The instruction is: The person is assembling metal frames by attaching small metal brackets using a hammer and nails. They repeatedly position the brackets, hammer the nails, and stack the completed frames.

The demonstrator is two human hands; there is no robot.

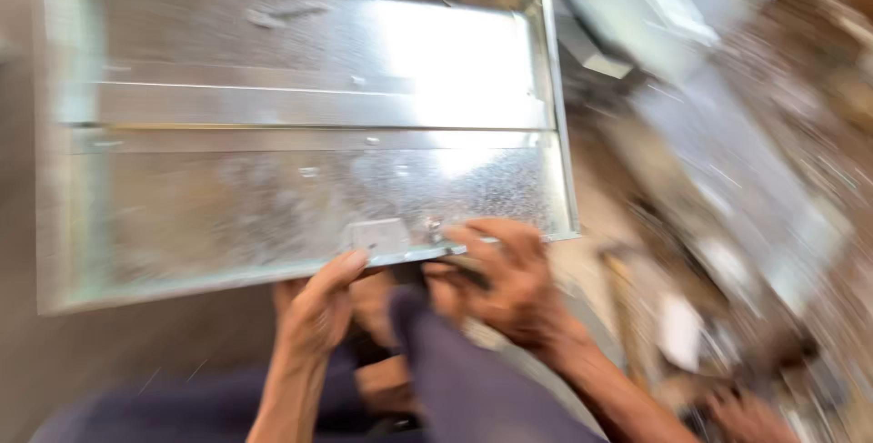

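Head view, blurred by motion. A large galvanised sheet-metal panel (pixel 309 125), shallow and tray-like with raised edges and a folded rib running across its middle, is lying directly beyond both hands, its near edge passing under the fingertips. The left hand (pixel 316 311) is reaching up from below, fingers curled and thumb extended, pressing on the near rim beside a small flat metal bracket (pixel 375 236) fixed to the panel. The right hand (pixel 509 279) is lying just to the right of the left, fingers bent over the same rim, closing on the edge close to a small bolt-like fastener (pixel 433 227); whether it is holding a tool as well cannot be told through the blur. Dark blue cloth (pixel 455 379), apparently the person's clothing, is showing between and below the wrists. To the right of the right hand, smeared metal parts and scrap (pixel 727 252) are lying about, indistinct.
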